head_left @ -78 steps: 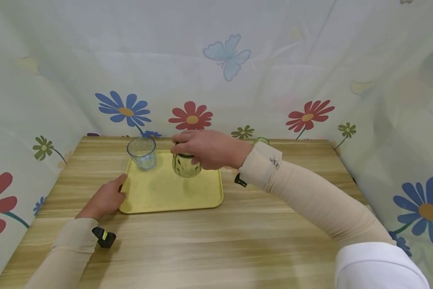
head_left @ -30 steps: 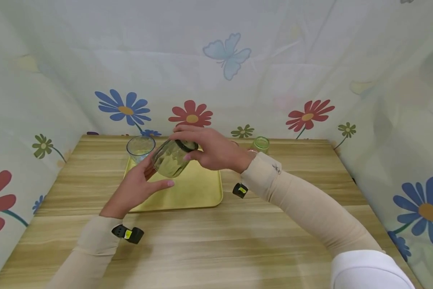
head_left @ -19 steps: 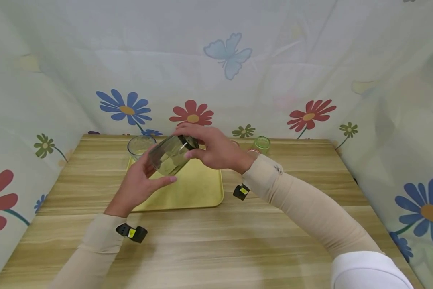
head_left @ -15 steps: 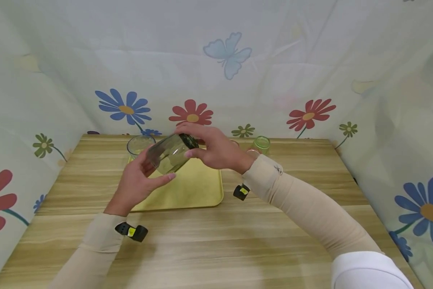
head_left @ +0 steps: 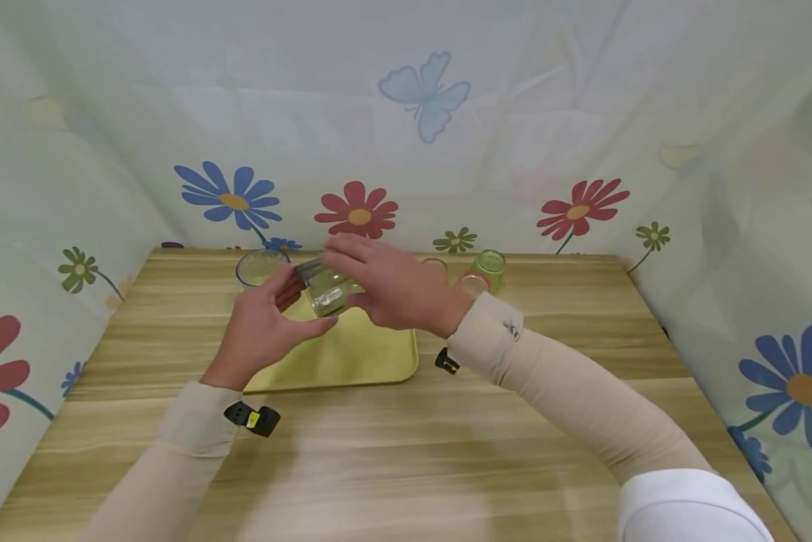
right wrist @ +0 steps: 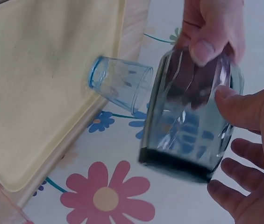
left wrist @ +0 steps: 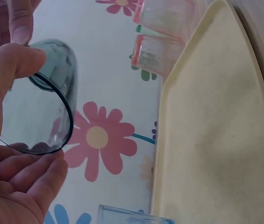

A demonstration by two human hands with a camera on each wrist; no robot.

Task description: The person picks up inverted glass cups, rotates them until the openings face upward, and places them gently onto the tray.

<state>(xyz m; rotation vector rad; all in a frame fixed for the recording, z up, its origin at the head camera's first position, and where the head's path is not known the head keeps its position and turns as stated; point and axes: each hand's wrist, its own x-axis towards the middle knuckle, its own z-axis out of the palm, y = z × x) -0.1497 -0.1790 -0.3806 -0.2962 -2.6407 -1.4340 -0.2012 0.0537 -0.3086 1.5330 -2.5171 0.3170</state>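
A smoky grey-green glass tumbler (head_left: 329, 290) is held on its side above the yellow tray (head_left: 372, 361). My left hand (head_left: 260, 327) grips its rim end; in the left wrist view, the thumb lies on one side of the rim and the fingers on the other. My right hand (head_left: 402, 286) is at the thick, dark base. In the right wrist view, the right thumb touches the tumbler's wall while the fingers spread loosely beside the base. A clear blue glass (head_left: 262, 269) stands on the tray's far left corner, partly behind my left hand.
A green glass (head_left: 490, 267) and two pink-rimmed glasses (head_left: 475, 284) stand on the wooden table (head_left: 561, 301), right of the tray. Flower-printed cloth (head_left: 297, 113) walls in the back and sides.
The tumbler has gone from near upright over the tray to lying sideways. My left hand left the tray's edge and took its rim end. My right fingers have lately straightened and spread.
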